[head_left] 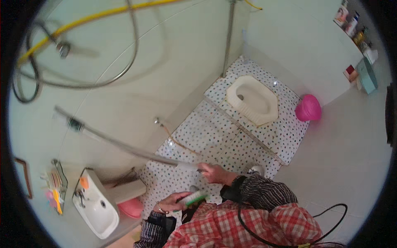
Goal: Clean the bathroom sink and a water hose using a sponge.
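My left hand (170, 203) is closed around a scrubbing brush (193, 198) with a green and white body, held low in front of me. Slightly farther off, my right hand (216, 173) grips the near end of a long grey hose (136, 152). This hose stretches from the left wall, where a dark band (75, 125) circles it, across to my fingers. Its end by the hand is pale and blurred, so its exact shape there cannot be made out. Both hands are over the speckled tile floor (198, 128).
A squat toilet (269, 108) is set in the raised floor ahead, beyond a step edge. Beside it stands a pink bucket (308, 108). At left are a white washbasin (99, 215) and a pink basin (131, 208). A thin wall hose (175, 140) reaches the floor; bottles (351, 25) line a shelf.
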Demonstrator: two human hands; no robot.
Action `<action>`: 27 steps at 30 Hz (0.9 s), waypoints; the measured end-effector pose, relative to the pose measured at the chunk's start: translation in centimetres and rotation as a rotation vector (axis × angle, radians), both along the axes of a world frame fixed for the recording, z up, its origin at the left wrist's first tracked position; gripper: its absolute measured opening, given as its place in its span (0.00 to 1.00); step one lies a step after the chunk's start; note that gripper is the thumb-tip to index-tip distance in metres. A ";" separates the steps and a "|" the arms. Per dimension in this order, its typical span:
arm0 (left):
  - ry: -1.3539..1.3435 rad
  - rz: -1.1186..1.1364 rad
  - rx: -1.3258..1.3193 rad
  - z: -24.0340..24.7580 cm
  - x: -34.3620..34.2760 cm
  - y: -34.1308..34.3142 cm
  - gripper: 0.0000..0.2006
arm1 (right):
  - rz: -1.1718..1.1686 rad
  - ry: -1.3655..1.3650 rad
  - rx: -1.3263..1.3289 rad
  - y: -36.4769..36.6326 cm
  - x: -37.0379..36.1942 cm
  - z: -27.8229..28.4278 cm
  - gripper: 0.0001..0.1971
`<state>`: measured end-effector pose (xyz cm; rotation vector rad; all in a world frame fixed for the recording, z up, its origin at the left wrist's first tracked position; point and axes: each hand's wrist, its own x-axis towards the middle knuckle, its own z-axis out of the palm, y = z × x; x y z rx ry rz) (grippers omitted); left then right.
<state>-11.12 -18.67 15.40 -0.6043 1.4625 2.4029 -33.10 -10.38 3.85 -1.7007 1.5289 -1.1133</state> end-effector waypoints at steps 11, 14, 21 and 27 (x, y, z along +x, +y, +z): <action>-0.394 0.389 -0.065 -25.7 -20.8 -12.4 0.20 | -1.158 -0.203 -0.181 8.2 -26.3 0.5 0.18; -0.402 0.255 -0.245 -29.8 -27.4 -15.6 0.18 | -1.378 -0.380 -0.278 9.3 -29.4 3.4 0.20; -0.575 0.127 -0.787 -47.8 -37.8 -26.9 0.17 | -1.652 -0.590 -0.356 3.3 -32.7 2.8 0.28; -0.441 -0.020 -1.215 -55.5 -50.5 -32.4 0.15 | -1.857 -0.423 -0.198 -1.4 -35.3 -1.8 0.28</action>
